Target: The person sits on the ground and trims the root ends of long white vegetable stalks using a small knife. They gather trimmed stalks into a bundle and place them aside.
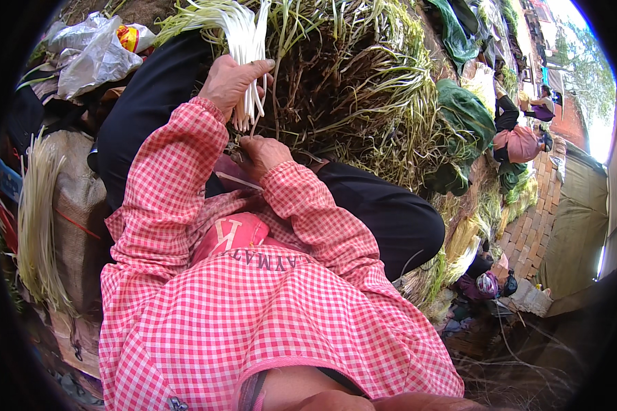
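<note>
My left hand is closed around a bunch of long white stems with pale green leafy tops, like scallions or garlic shoots. Their cut-looking lower ends hang just below my fingers. Close beneath, my right hand pinches the lower end of a thin brownish stem; its fingertips are partly hidden. Before me spreads a large heap of untrimmed green stalks with dark, soil-covered roots. A pale strip lies below my right hand, near my lap.
At left, a bundle of pale stems leans against a burlap-like sack. A crumpled white plastic bag lies beyond my left knee. Green sheeting borders the heap at right. Other people sit farther right, beside brick paving.
</note>
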Demonstrator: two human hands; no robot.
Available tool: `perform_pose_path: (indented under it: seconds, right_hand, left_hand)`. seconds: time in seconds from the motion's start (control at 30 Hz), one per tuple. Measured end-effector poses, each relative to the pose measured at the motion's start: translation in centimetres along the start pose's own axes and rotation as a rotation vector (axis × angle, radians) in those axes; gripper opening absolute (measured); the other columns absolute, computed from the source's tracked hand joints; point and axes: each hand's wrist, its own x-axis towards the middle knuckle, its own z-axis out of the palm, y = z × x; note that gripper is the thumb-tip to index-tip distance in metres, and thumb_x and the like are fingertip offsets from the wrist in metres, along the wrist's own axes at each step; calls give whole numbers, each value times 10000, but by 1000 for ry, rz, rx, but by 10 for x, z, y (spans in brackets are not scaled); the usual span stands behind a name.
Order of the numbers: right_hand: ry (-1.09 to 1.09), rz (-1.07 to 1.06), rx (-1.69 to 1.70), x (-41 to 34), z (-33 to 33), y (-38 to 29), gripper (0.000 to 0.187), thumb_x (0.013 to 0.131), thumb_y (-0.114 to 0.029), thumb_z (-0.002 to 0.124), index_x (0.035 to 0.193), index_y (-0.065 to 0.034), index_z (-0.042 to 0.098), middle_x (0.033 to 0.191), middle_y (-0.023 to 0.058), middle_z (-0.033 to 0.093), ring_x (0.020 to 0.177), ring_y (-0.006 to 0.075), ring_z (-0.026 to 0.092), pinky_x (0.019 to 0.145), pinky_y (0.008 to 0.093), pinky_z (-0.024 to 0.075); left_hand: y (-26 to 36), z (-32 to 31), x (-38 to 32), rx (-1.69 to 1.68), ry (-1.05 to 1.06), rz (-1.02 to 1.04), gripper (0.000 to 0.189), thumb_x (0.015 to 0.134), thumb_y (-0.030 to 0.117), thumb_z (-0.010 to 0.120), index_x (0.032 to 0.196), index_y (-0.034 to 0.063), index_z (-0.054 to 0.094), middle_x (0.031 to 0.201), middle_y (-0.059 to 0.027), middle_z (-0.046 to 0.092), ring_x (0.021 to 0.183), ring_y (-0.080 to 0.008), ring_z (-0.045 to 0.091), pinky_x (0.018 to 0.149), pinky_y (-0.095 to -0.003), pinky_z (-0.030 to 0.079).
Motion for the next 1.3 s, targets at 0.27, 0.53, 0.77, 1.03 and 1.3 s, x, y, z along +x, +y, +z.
perform_pose_path:
  seconds: [0.27, 0.53, 0.77, 1.03, 1.3]
  right_hand:
    - [41, -8, 18, 0, 1, -1, 296, 818, -317, 614, 990, -77, 631, 914, 165, 646, 891, 361, 626, 763, 454, 503]
    - [45, -11, 8, -2, -1, -1, 305, 817, -323, 612, 990, -73, 628, 912, 163, 637, 887, 367, 620, 760, 461, 498]
    - [45, -7, 19, -2, -2, -2, 310, 817, -332, 610, 992, -76, 624, 912, 163, 633, 890, 370, 616, 758, 463, 495]
    - [42, -8, 10, -1, 1, 1, 316, 819, -337, 609, 1000, -79, 623, 911, 162, 635, 887, 367, 617, 753, 465, 494]
    - [-37, 10, -16, 0, -3, -1, 337, 851, -373, 590, 1041, -95, 603, 979, 160, 646, 950, 351, 626, 778, 470, 511]
  left_hand:
    - [-1, -1, 1, 8, -3, -6, 342, 807, 255, 736, 968, -29, 636, 746, -83, 651, 548, -134, 585, 498, -266, 498]
    - [-1, -1, 1, 8, -8, -6, 340, 804, 252, 737, 960, -34, 641, 747, -85, 655, 548, -132, 588, 501, -261, 499]
    - [-2, 0, 1, 7, 3, -3, 335, 803, 251, 735, 957, -33, 643, 748, -86, 656, 550, -135, 590, 505, -262, 501]
    - [-1, 0, 1, 6, 3, -5, 337, 803, 249, 736, 959, -35, 642, 747, -89, 655, 556, -140, 593, 510, -264, 503]
    - [0, 0, 0, 8, -6, -9, 343, 802, 252, 742, 956, -37, 640, 758, -92, 655, 559, -137, 593, 510, -263, 503]
